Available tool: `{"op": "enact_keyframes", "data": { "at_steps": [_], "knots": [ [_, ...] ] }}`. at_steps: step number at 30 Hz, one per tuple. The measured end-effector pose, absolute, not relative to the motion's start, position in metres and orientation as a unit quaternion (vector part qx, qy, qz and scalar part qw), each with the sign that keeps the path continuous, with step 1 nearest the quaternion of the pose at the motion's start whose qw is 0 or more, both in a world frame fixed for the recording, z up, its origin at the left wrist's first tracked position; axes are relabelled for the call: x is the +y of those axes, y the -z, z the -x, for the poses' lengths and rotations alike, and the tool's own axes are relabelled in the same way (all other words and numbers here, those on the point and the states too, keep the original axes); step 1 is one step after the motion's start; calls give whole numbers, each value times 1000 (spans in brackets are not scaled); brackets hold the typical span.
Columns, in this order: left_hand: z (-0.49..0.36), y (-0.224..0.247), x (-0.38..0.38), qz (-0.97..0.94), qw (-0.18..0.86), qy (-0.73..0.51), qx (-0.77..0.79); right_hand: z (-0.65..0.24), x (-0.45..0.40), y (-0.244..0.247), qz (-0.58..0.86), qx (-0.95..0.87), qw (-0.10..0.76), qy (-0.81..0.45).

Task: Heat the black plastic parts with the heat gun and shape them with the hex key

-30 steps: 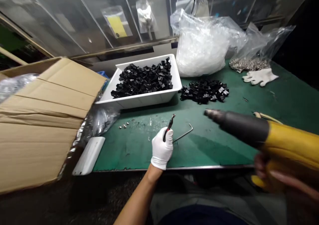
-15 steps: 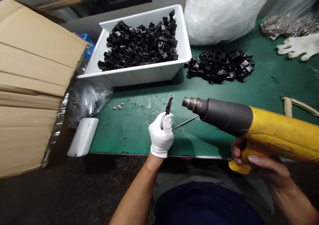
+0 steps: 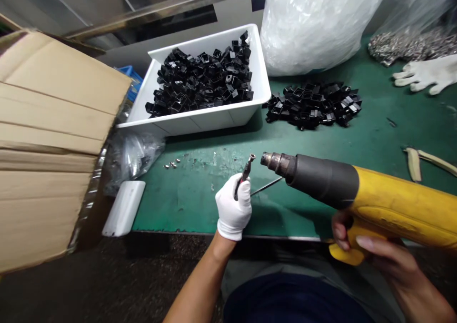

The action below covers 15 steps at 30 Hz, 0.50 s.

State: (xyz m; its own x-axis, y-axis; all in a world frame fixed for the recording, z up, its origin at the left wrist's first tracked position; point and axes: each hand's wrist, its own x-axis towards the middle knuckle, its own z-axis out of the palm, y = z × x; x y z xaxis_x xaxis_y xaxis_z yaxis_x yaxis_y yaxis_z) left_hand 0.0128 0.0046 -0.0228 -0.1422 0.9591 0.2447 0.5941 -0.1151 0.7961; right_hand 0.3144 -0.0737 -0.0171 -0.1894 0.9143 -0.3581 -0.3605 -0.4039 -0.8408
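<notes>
My left hand, in a white glove, is closed around a dark slim tool that looks like tweezers or pliers. At the tool's tip is a small metal ring-shaped piece. Just right of that piece is the stepped metal nozzle of a yellow heat gun, apart from it by a small gap. My bare right hand is wrapped round the gun's handle. A thin metal rod lies on the green table behind the glove and under the nozzle.
A white bin holds many black parts, with a black pile beside it. Small metal pieces lie left. Around are a cardboard box, plastic bags, a loose glove and a cream-handled tool.
The camera view has shifted, so the table appears lower. My left hand has tilted the tool to the right, and the metal piece is nearer the nozzle.
</notes>
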Motion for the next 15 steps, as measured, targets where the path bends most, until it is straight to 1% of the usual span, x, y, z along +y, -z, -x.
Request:
{"op": "enact_keyframes", "data": {
  "at_steps": [11,15],
  "knots": [
    [-14,22,4,-627,202,-411,630,-323,-74,36,411,-347,439,-720],
    [-13,22,4,-625,207,-407,633,-324,-78,33,406,-334,443,-726]
  ]
}}
